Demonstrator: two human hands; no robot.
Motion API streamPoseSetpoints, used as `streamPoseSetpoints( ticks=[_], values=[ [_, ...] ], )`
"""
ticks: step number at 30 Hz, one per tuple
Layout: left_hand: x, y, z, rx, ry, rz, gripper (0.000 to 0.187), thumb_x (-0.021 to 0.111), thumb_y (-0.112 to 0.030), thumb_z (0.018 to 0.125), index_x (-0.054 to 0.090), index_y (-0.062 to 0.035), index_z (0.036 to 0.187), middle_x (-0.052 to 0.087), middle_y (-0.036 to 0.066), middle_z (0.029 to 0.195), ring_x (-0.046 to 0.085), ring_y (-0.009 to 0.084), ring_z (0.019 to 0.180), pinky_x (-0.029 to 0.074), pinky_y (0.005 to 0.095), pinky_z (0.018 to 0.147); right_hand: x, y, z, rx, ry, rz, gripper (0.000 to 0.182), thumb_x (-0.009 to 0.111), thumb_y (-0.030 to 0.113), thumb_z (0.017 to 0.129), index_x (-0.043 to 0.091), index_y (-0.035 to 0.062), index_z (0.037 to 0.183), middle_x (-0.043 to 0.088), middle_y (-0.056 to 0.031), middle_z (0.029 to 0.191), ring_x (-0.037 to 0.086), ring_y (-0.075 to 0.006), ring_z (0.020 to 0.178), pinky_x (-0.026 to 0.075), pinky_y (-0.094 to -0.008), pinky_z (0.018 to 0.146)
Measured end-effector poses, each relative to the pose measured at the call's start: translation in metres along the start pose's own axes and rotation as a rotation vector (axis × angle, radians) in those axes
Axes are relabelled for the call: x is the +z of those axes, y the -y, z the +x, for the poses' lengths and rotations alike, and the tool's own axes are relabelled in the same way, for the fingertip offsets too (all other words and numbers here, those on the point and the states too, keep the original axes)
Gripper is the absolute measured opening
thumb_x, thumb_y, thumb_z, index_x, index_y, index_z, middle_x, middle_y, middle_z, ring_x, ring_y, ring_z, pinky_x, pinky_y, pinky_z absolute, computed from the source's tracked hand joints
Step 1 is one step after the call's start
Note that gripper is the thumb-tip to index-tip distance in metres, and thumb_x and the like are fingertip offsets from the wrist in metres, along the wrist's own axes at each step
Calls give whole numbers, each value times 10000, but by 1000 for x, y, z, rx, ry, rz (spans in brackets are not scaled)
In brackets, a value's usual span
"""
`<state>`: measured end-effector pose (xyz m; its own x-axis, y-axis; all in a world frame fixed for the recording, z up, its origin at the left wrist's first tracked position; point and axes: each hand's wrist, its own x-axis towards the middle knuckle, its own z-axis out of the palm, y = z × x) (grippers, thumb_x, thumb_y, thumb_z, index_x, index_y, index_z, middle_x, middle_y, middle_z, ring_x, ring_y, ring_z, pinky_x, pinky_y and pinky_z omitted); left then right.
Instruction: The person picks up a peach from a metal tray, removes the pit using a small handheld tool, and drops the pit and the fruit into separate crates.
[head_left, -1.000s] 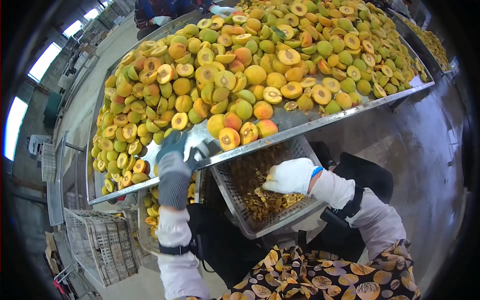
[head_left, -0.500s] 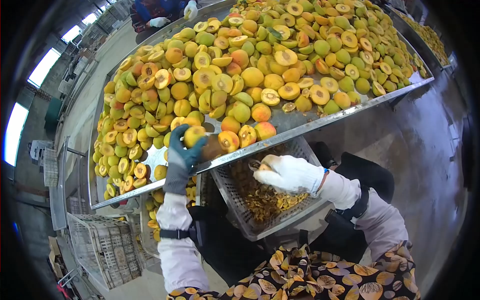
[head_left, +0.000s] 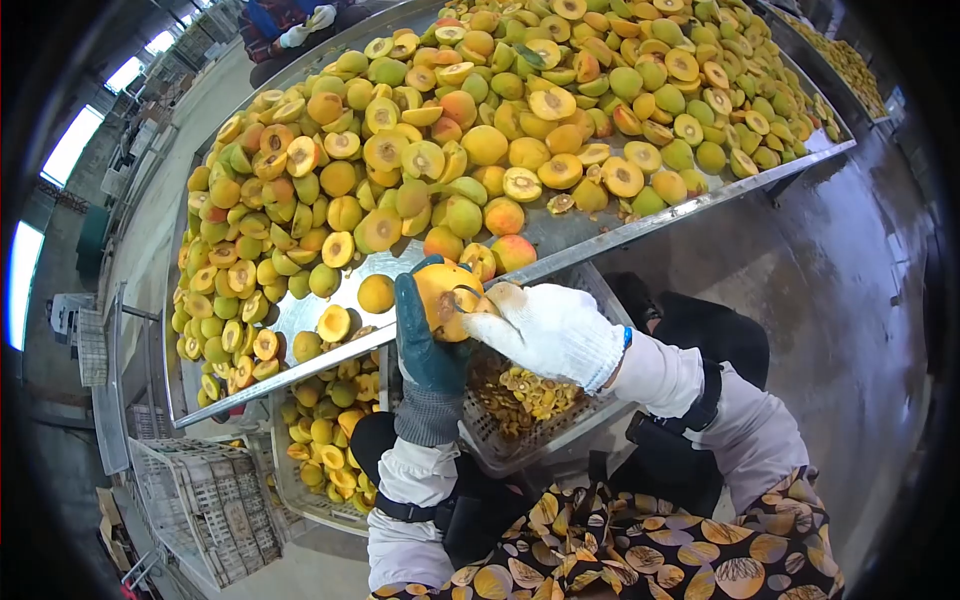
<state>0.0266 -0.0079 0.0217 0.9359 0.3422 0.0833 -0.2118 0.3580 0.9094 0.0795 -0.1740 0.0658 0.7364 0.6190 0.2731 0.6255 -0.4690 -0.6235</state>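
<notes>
My left hand (head_left: 430, 355), in a dark green glove with a grey cuff, holds a yellow peach half (head_left: 438, 285) just above the near edge of the metal tray. My right hand (head_left: 555, 332), in a white knit glove, grips a small metal pitting tool (head_left: 466, 297) with a curved end. The tool meets the cut face of the peach half; its handle is hidden in the glove. Many halved peaches (head_left: 420, 160) are heaped on the tray (head_left: 690, 208). Below my hands, a plastic crate (head_left: 530, 457) contains pits and brown-yellow scraps (head_left: 540, 392).
A second crate (head_left: 335, 518) with peach halves stands under the tray's left side. Farther left are stacked pale crates (head_left: 215, 500). Across the tray is another person's white-gloved hand (head_left: 308, 27). Another fruit-laden tray (head_left: 840, 65) lies at the far right.
My left hand has lifted the peach half off the tray's edge and moved right, toward me. My right hand has moved left, bringing the tool to the fruit. The view has shifted slightly.
</notes>
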Motion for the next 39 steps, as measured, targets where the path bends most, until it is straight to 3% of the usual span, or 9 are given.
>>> streamPoseSetpoints(
  ticks=[3,8,13,18,23,28,32,33,39],
  values=[
    [3,6,-3,375,18,837,603,631,-160,990,318,7,1477,556,203,1334,607,314,1181,523,409,994,6,-7,-1,-78,-6,-81,534,483,502,997,654,17,854,661,-172,675,686,-340,637,533,-437,559],
    [16,0,-5,459,-91,922,354,494,-210,1059,485,32,1318,585,170,1221,608,249,1102,513,361,951,5,-3,0,-21,92,-97,543,472,502,1001,654,11,860,662,-174,682,691,-342,659,539,-437,571],
    [15,3,-9,426,-152,939,451,368,-339,1094,528,37,1287,592,163,1224,610,239,1090,489,349,979,4,-8,3,-111,177,99,467,451,460,1013,665,50,947,679,-220,833,695,-375,814,549,-460,667],
    [2,4,-8,424,-2,1003,388,485,-199,1055,460,35,1364,572,172,1273,606,256,1132,495,365,994,4,-24,6,-341,229,-25,329,461,392,1014,633,124,1096,676,-241,963,679,-397,884,545,-475,701],
    [-2,13,-11,321,-5,781,627,597,-130,986,266,21,1497,528,206,1353,597,290,1187,489,380,1030,-1,1,-2,65,26,-135,515,720,514,808,586,73,1039,668,-109,679,683,-327,614,533,-432,533],
    [-7,37,-12,386,27,1044,769,638,-144,973,159,-21,1562,486,220,1427,551,298,1264,480,420,1051,2,-2,1,70,39,-86,432,686,440,826,594,100,1076,679,-133,756,686,-348,670,546,-446,573],
    [-7,44,-12,596,60,1323,606,615,-142,991,310,18,1489,554,202,1356,607,269,1179,506,367,993,5,-10,3,61,75,-44,345,644,388,835,623,83,996,675,-141,708,681,-355,648,548,-461,579],
    [-6,43,-16,333,42,1042,463,533,-156,1038,387,26,1437,582,182,1303,617,254,1139,521,358,955,5,-12,2,54,88,-34,333,637,381,838,632,84,988,674,-144,706,680,-359,650,549,-464,581],
    [10,36,-16,73,-69,365,444,543,-286,1031,476,5,1360,588,159,1265,615,239,1126,539,362,927,-2,-18,-4,113,-22,1,309,641,348,843,657,74,985,677,-159,721,679,-365,656,549,-460,581]
  ],
)
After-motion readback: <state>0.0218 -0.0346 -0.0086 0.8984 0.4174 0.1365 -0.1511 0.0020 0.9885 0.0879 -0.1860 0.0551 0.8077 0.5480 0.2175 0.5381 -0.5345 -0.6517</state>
